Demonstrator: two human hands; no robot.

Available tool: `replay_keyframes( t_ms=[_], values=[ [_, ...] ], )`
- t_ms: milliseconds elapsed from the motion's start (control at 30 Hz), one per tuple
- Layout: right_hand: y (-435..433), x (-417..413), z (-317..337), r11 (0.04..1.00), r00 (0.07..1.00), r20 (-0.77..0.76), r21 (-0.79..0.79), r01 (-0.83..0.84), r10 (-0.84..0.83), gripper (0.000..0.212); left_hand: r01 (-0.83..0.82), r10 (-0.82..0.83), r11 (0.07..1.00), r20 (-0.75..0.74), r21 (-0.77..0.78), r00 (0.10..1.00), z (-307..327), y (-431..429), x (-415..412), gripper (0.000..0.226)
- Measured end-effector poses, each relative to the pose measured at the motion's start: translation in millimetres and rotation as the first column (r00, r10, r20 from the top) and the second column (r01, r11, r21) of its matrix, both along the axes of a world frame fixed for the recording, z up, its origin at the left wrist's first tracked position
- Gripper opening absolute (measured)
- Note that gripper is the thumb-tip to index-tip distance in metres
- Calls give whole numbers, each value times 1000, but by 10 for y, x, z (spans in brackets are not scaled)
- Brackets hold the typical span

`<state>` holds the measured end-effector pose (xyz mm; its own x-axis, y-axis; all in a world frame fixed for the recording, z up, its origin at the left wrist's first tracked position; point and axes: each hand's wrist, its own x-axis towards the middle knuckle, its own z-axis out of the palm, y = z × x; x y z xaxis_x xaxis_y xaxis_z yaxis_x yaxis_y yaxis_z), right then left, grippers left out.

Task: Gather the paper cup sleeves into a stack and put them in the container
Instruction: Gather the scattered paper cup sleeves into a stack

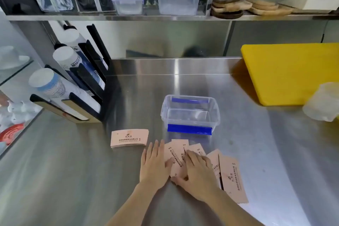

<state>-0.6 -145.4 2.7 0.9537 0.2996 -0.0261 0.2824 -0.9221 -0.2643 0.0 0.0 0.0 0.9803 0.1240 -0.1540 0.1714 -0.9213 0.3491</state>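
I see loose pink sleeves [227,174] fanned on the steel counter [73,161], left hand [155,165] flat beside them, fingers together, right hand [197,172] pressing down on top, fingers lightly spread, neat stack [129,138] to the left (squared already), clear container [190,113] just behind, holding nothing.

Partly hidden under the left hand [156,165] and right hand [198,174]: the fanned sleeves [229,176]. Print on them too blurred to read. Cut off by the right edge: yellow board [289,73], crumpled plastic [324,102]. Cup dispenser [73,86] smeared by blur.
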Motion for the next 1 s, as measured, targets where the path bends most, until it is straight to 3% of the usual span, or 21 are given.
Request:
replay_keyframes(
  t_ms=[100, 267, 367, 467, 533, 633, 767, 833, 900, 933, 1000],
  values=[
    [17, -20, -14, 999, 999, 16, 28, -40, 39, 84, -8, 6, 997, -25, -79, 1000, -32, 17, 13, 65],
    [46, 41, 50, 995, 993, -88, 71, -71, 77, 68, -116, 119, 926, -15, -359, 993, 95, 48, 77, 59],
    [56, 83, 119, 992, 985, -173, 130, 1, 21, 50, -230, 254, 779, -43, -583, 966, 161, 91, 104, 44],
    [58, 165, 202, 933, 943, -332, 338, 121, -2, 27, -234, 279, 645, -62, -727, 958, 252, 149, 128, 33],
    [62, 217, 308, 878, 925, -379, 447, 172, 12, 24, -184, 229, 611, -51, -770, 972, 321, 183, 152, 40],
    [56, 290, 487, 781, 899, -429, 590, 205, 88, 37, -98, 132, 593, -24, -799, 991, 460, 190, 206, 48],
    [70, 401, 556, 712, 920, -369, 681, 172, 132, 14, -42, 135, 559, 41, -828, 990, 666, 140, 245, 55],
    [94, 430, 576, 600, 902, -422, 745, 292, 85, 7, -73, 215, 554, 58, -829, 975, 720, 182, 251, 49],
    [101, 459, 568, 475, 870, -489, 780, 409, 54, 6, -105, 236, 609, 54, -786, 970, 704, 267, 247, 29],
    [106, 468, 549, 444, 853, -519, 777, 447, 50, 6, -118, 230, 644, 43, -756, 972, 682, 309, 231, 19],
    [120, 486, 507, 485, 838, -545, 740, 466, 28, 7, -139, 227, 683, 27, -717, 974, 607, 369, 188, 18]
  ],
)
